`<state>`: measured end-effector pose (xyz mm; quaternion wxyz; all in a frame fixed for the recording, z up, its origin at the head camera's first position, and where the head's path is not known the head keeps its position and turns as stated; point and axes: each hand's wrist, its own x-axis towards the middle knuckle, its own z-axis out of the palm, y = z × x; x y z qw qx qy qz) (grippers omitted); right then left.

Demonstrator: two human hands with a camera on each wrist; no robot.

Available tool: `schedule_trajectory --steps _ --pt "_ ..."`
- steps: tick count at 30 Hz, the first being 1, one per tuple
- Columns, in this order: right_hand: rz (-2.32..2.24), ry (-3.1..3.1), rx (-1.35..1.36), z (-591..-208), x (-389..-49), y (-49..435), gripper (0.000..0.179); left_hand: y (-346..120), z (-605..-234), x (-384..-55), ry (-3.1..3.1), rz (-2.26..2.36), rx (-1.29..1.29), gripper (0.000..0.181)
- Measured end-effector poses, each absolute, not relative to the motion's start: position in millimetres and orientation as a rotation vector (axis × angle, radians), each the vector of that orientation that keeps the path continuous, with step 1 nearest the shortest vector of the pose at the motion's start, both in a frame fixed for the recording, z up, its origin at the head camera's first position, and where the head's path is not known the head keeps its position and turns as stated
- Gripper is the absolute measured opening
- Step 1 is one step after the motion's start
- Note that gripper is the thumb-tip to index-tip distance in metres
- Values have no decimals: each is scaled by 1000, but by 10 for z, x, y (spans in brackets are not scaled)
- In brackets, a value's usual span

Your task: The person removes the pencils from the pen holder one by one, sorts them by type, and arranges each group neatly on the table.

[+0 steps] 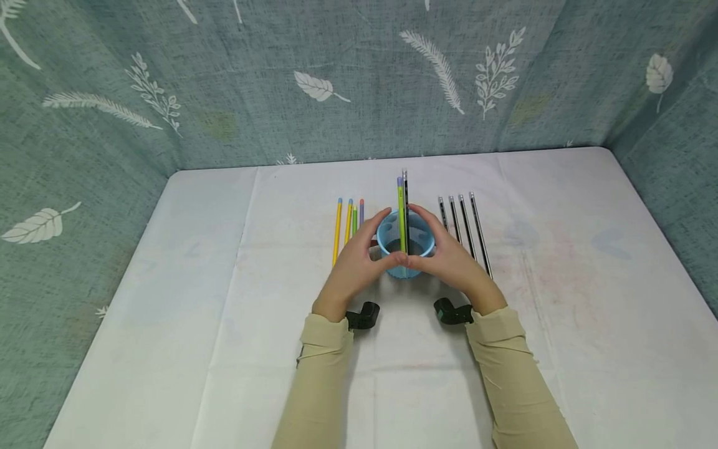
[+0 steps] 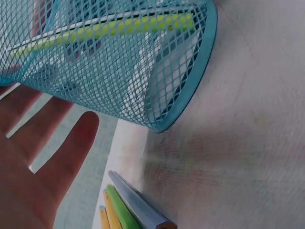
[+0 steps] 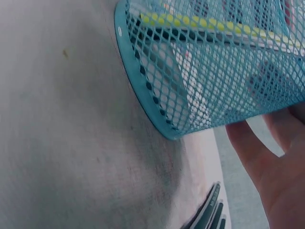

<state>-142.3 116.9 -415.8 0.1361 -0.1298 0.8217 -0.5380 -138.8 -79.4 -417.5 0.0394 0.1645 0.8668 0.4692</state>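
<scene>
A light blue mesh pencil cup (image 1: 405,274) stands between both hands in the head view. My left hand (image 1: 357,262) grips its left side and my right hand (image 1: 450,262) its right, with the thumbs meeting at the near rim. Inside the cup a lime-green pencil (image 1: 401,209) and a black pencil (image 1: 406,199) stand side by side, rising well above the rim. Both wrist views show the mesh wall (image 2: 119,81) and, through it, the lower part of the green pencil (image 3: 200,24). Some far-side fingers are hidden behind the cup.
Left of the cup, several coloured pencils (image 1: 338,231) lie on the white cloth (image 1: 269,324), partly behind the left hand. To the right lie several black pencils (image 1: 467,227) with silvery ends. A patterned grey-green curtain (image 1: 370,125) surrounds the table's back and sides.
</scene>
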Motion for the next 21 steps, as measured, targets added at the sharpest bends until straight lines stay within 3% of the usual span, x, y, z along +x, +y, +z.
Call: schedule_trajectory --steps 10,13,17,21 --pt "-1586 2376 -421 -4180 -1430 1190 89 -743 -4168 -1390 2603 1389 544 103" --pt "-1582 2372 -415 -4156 -1416 1193 80 -707 -4172 -1389 2605 1378 554 110" --pt "-1595 2349 -422 -4030 -1361 1177 67 -698 -4184 -1383 2619 1352 540 109" --pt "-1615 2328 -413 -3887 -1306 1145 65 -693 -4187 -1387 2639 1349 512 106"
